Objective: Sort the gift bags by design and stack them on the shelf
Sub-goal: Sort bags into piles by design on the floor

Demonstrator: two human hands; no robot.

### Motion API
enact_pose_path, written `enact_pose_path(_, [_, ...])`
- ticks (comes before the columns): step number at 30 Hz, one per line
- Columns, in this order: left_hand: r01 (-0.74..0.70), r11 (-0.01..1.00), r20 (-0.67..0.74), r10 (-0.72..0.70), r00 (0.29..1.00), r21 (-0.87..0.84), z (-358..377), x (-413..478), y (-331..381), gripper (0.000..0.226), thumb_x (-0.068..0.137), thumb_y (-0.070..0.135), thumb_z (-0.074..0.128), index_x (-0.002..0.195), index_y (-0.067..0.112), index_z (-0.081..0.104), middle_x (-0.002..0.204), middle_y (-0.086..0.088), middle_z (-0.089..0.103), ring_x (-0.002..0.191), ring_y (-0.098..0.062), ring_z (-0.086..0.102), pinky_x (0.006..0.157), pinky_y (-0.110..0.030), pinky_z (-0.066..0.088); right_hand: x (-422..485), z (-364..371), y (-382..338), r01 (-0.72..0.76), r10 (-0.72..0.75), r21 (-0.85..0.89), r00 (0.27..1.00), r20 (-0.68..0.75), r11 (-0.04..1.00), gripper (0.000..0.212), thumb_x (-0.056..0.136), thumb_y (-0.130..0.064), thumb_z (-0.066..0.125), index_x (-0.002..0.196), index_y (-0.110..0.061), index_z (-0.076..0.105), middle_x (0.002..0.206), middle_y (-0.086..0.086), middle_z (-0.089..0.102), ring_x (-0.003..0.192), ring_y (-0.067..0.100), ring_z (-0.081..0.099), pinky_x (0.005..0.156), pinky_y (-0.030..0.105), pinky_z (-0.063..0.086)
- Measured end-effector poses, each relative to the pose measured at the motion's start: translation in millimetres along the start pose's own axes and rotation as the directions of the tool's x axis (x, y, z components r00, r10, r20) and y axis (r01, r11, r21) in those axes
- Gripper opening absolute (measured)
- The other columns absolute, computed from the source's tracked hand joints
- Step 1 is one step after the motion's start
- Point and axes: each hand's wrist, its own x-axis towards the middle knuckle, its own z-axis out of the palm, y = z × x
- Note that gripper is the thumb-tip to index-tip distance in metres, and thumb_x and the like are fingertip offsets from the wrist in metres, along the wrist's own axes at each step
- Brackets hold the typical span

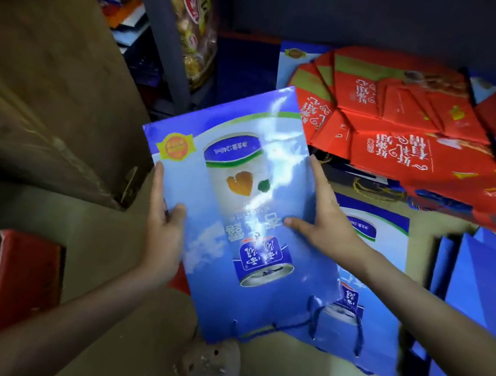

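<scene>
The left hand (163, 229) grips the 9 o'clock edge of the blue can bag (235, 212), with the thumb on the front and the fingers hidden behind. The right hand (326, 225) holds the 3 o'clock edge, thumb on the front, one finger straight along the side. The bag is up in the air and tilted, with its strings hanging at 6 o'clock.

The bag is shiny, so it may slip. The strings could catch the matching bag (367, 275) lying under it at 4 o'clock and drag it. The top corner is near the messy red bags (400, 125) at 1 o'clock and could bump them.

The brown box (45, 69) is close at 9 o'clock. The shelf post (159, 23) stands at 11 o'clock. The dark gap at 12 o'clock looks like the open way in.
</scene>
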Motion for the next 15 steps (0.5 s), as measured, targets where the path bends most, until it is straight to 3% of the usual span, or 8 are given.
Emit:
enact_pose_path(2, [0.045, 0.984, 0.007, -0.047, 0.999, 0.172, 6.6, -8.5, -7.5, 0.071, 0.086, 0.016, 0.053, 0.147, 0.028, 0.019, 0.14, 0.031, 0.035, 0.115, 0.004, 0.048, 0.101, -0.031, 0.041, 0.6, -1.9, 4.8, -0.015, 0.018, -0.117, 0.999, 0.029, 0.993, 0.1, 0.083, -0.01, 0.071, 0.148, -0.033, -0.001, 0.145, 0.003, 0.027, 0.13, 0.017, 0.033, 0.094, 0.015, 0.028])
enact_pose_path(4, [0.135, 0.926, 0.064, -0.167, 0.984, 0.353, 16.3, -18.7, -20.3, 0.093, 0.076, 0.037, 0.065, 0.15, 0.025, 0.01, 0.15, 0.0, 0.034, 0.125, -0.011, 0.042, 0.101, -0.018, 0.029, -2.1, -1.7, 12.8, -0.024, 0.055, -0.26, 0.992, 0.112, 0.965, 0.098, 0.086, -0.011, 0.068, 0.15, -0.033, -0.002, 0.131, 0.008, 0.032, 0.113, 0.027, 0.043, 0.079, 0.02, 0.031])
enact_pose_path(5, [0.19, 0.888, 0.096, -0.252, 0.963, 0.418, 22.5, -23.8, -29.2, 0.108, 0.072, 0.036, 0.073, 0.151, 0.021, 0.003, 0.149, -0.011, 0.034, 0.125, -0.016, 0.042, 0.092, -0.015, 0.028, -4.1, -1.3, 19.9, -0.019, 0.07, -0.319, 0.986, 0.148, 0.948, 0.098, 0.086, -0.01, 0.066, 0.15, -0.034, -0.005, 0.13, 0.008, 0.03, 0.11, 0.029, 0.043, 0.077, 0.022, 0.032])
enact_pose_path(7, [0.25, 0.804, 0.163, -0.39, 0.906, 0.539, 36.4, -37.9, -44.5, 0.126, 0.067, 0.028, 0.083, 0.151, 0.016, -0.01, 0.151, -0.022, 0.024, 0.132, -0.028, 0.037, 0.095, -0.022, 0.03, -10.2, -2.8, 38.4, -0.02, 0.108, -0.412, 0.975, 0.193, 0.911, 0.1, 0.087, -0.01, 0.065, 0.149, -0.033, -0.009, 0.137, 0.009, 0.025, 0.113, 0.031, 0.044, 0.081, 0.027, 0.038])
enact_pose_path(9, [0.259, 0.705, 0.209, -0.504, 0.838, 0.66, 47.4, -54.4, -57.5, 0.131, 0.068, 0.028, 0.085, 0.148, 0.014, -0.018, 0.155, -0.022, 0.013, 0.134, -0.031, 0.034, 0.097, -0.025, 0.032, -19.0, -6.0, 58.2, -0.024, 0.169, -0.508, 0.956, 0.24, 0.861, 0.099, 0.088, -0.012, 0.064, 0.149, -0.033, -0.011, 0.142, 0.011, 0.02, 0.114, 0.034, 0.044, 0.085, 0.034, 0.043])
enact_pose_path(10, [0.249, 0.684, 0.246, -0.54, 0.805, 0.686, 51.7, -61.2, -62.6, 0.133, 0.068, 0.027, 0.085, 0.146, 0.013, -0.022, 0.154, -0.019, 0.015, 0.128, -0.026, 0.041, 0.089, -0.02, 0.033, -24.5, -7.8, 67.5, -0.039, 0.219, -0.546, 0.938, 0.268, 0.837, 0.098, 0.089, -0.014, 0.064, 0.149, -0.032, -0.011, 0.142, 0.013, 0.02, 0.114, 0.034, 0.044, 0.086, 0.035, 0.042])
enact_pose_path(13, [0.272, 0.722, 0.369, -0.595, 0.714, 0.637, 69.0, -79.4, -79.2, 0.133, 0.072, 0.011, 0.082, 0.14, 0.01, -0.032, 0.144, -0.006, 0.025, 0.103, -0.005, 0.047, 0.071, -0.013, 0.037, -46.7, -12.2, 97.4, -0.152, 0.398, -0.563, 0.851, 0.343, 0.812, 0.095, 0.091, -0.017, 0.062, 0.149, -0.029, -0.012, 0.143, 0.019, 0.02, 0.122, 0.036, 0.04, 0.092, 0.034, 0.037])
enact_pose_path(15, [0.243, 0.708, 0.412, -0.617, 0.671, 0.663, 80.8, -84.6, -81.3, 0.133, 0.071, 0.012, 0.082, 0.141, 0.013, -0.031, 0.151, -0.01, 0.021, 0.12, -0.016, 0.045, 0.087, -0.023, 0.043, -66.4, -16.2, 117.4, -0.25, 0.483, -0.54, 0.805, 0.345, 0.804, 0.094, 0.092, -0.02, 0.061, 0.149, -0.027, -0.013, 0.145, 0.023, 0.017, 0.13, 0.04, 0.034, 0.101, 0.036, 0.032])
